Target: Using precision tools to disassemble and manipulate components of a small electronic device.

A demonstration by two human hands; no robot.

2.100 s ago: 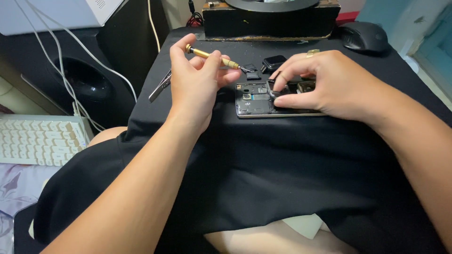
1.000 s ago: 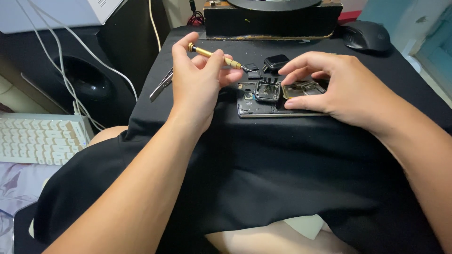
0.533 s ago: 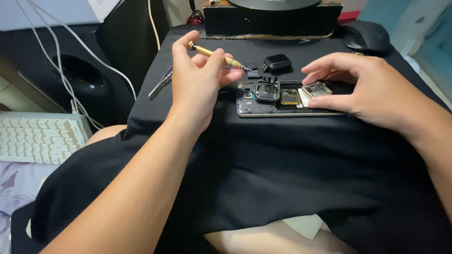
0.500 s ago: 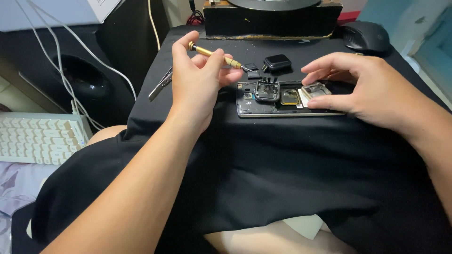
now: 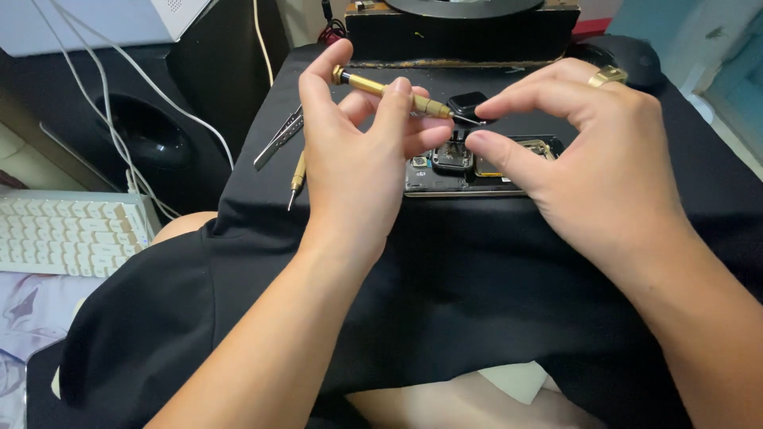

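A slim brass-coloured screwdriver point(image 5: 389, 86) is gripped in the closed left hand point(image 5: 358, 159), its dark tip aimed toward the pinched fingertips point(image 5: 481, 143) of the right hand point(image 5: 596, 167). Thumb and forefinger of that hand are nearly closed just above the opened phone point(image 5: 469, 167); whether a screw is held between them cannot be told. The phone lies flat on a black cloth point(image 5: 445, 270) covering the bench, its back removed and small metal shields and a camera module exposed.

A tiny part could be dropped and lost in the soft, creased dark fabric. A slip of the hard steel tip could scratch the exposed board. A second brass driver point(image 5: 296, 176) and steel tweezers point(image 5: 278, 137) lie near the cloth's edge and could be knocked off. A small black square part point(image 5: 467, 103) rests just behind the phone.
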